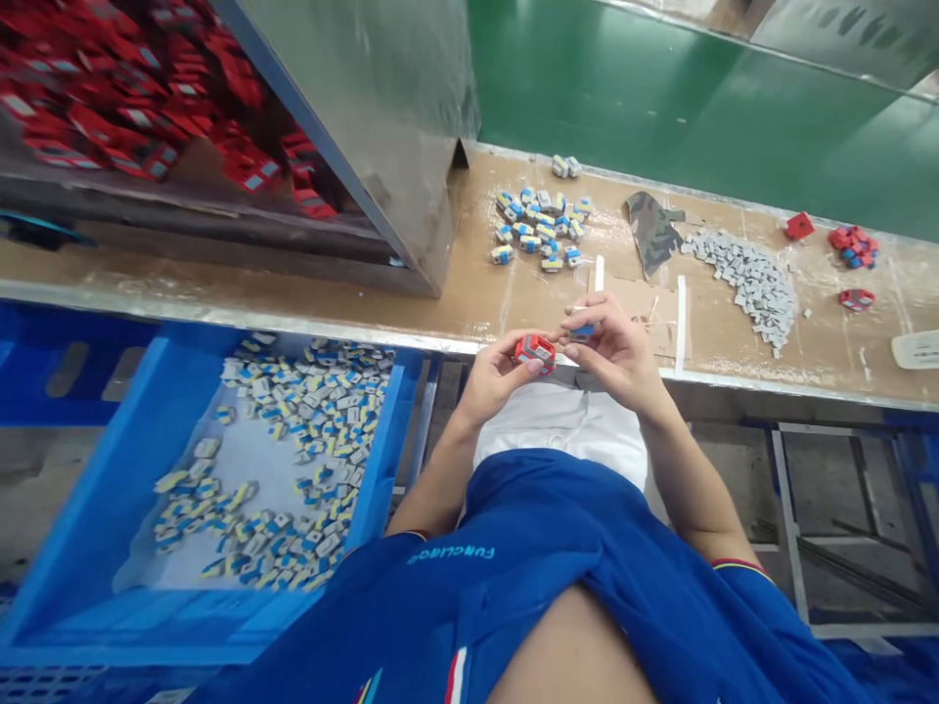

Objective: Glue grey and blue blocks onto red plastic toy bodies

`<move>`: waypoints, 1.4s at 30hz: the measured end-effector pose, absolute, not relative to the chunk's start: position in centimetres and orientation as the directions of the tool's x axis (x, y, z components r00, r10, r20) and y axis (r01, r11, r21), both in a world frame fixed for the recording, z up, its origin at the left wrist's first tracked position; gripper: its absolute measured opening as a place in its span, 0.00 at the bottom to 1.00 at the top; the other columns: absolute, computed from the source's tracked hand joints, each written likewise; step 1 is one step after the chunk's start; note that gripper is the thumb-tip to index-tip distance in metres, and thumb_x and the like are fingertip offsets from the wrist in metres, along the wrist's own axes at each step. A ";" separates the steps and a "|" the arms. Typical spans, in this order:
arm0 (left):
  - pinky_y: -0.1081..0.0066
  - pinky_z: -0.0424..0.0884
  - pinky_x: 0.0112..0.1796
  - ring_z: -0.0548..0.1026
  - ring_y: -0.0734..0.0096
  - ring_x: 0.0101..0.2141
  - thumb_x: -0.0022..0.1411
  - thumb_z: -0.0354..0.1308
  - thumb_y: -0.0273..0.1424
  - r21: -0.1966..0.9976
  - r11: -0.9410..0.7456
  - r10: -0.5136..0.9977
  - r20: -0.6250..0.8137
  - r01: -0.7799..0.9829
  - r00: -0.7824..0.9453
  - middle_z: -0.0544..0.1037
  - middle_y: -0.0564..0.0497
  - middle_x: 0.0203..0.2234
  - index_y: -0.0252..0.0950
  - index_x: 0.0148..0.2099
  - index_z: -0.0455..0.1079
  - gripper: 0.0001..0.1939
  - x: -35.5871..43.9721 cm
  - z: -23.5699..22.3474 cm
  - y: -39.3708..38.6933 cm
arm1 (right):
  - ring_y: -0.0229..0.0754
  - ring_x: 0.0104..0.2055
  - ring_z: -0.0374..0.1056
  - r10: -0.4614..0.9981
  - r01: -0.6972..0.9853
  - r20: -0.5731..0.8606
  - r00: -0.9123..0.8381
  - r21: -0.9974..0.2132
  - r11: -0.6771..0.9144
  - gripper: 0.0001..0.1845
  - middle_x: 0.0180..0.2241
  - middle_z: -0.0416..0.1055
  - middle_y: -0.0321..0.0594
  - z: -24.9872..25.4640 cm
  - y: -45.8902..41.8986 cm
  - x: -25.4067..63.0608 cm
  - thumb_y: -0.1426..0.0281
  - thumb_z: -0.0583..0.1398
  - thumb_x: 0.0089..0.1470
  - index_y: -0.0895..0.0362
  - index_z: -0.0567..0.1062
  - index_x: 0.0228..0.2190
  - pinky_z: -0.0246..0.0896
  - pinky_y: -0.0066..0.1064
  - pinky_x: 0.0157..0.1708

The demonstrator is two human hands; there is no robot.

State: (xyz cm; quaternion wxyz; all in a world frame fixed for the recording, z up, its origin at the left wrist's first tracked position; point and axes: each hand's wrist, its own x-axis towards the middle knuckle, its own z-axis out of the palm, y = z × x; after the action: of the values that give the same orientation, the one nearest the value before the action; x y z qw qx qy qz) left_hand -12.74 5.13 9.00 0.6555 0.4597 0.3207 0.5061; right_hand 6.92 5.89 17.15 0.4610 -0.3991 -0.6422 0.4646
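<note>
Gripped in the left hand (491, 381) is a red-and-grey plastic shell (535, 352); the right hand (622, 350) pinches a small blue-and-white block (583, 331) just beside it, both near the brown tabletop (469, 303) edge.

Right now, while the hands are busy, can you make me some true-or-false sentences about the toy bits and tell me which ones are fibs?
1. The left hand holds a small red-and-grey plastic toy part. True.
2. The right hand holds nothing. False: this hand pinches a small, partly blue piece.
3. A pile of small grey pieces lies on the brown tabletop. True.
4. The big blue plastic tray holds only red pieces. False: this tray holds whitish, blue and yellow pieces.
</note>
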 end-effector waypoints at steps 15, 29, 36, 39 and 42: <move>0.68 0.78 0.47 0.83 0.67 0.42 0.61 0.72 0.42 0.955 0.057 0.906 0.074 -0.293 0.417 0.83 0.48 0.42 0.34 0.55 0.77 0.25 -10.3 11.5 5.7 | 0.39 0.37 0.77 0.998 -0.136 0.029 -0.055 -0.990 0.021 0.23 0.58 0.75 0.43 12.0 2.9 11.3 0.49 0.66 0.59 0.44 0.69 0.50 0.80 0.38 0.40; 0.70 0.80 0.43 0.83 0.66 0.42 0.62 0.72 0.43 0.949 0.132 0.861 0.034 -0.287 0.507 0.82 0.47 0.42 0.34 0.53 0.72 0.25 -8.5 10.8 7.9 | 0.45 0.47 0.80 0.973 0.049 0.113 0.203 -0.993 0.105 0.18 0.45 0.82 0.39 14.6 3.2 11.3 0.61 0.72 0.56 0.46 0.78 0.48 0.81 0.39 0.49; 0.74 0.79 0.43 0.82 0.69 0.43 0.62 0.73 0.41 0.959 0.087 0.881 0.052 -0.269 0.470 0.81 0.47 0.44 0.34 0.54 0.75 0.23 -7.3 10.3 8.4 | 0.45 0.48 0.80 0.980 0.197 0.155 0.121 -0.972 0.129 0.15 0.48 0.83 0.39 13.9 3.5 11.8 0.65 0.71 0.59 0.46 0.83 0.48 0.80 0.41 0.50; 0.74 0.79 0.42 0.82 0.68 0.43 0.61 0.73 0.41 0.955 0.098 0.883 0.046 -0.280 0.467 0.82 0.46 0.44 0.35 0.53 0.76 0.24 -6.9 10.1 8.5 | 0.45 0.48 0.79 0.970 0.265 0.226 0.089 -0.944 0.195 0.13 0.46 0.82 0.40 14.1 3.9 12.4 0.66 0.71 0.59 0.48 0.83 0.47 0.79 0.40 0.47; 0.73 0.79 0.42 0.82 0.68 0.42 0.60 0.73 0.44 0.958 0.095 0.891 0.040 -0.272 0.453 0.82 0.46 0.43 0.34 0.53 0.76 0.25 -6.6 10.2 8.4 | 0.43 0.47 0.78 0.966 0.295 0.249 0.072 -0.930 0.218 0.13 0.43 0.81 0.40 14.5 4.1 12.7 0.69 0.70 0.59 0.48 0.84 0.46 0.79 0.36 0.43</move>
State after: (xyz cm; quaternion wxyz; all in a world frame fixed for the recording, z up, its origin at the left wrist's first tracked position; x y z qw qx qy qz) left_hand -6.59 8.42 10.21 0.6769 0.5180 0.2988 0.4292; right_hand 12.68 4.13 14.54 0.5050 -0.5300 -0.5949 0.3319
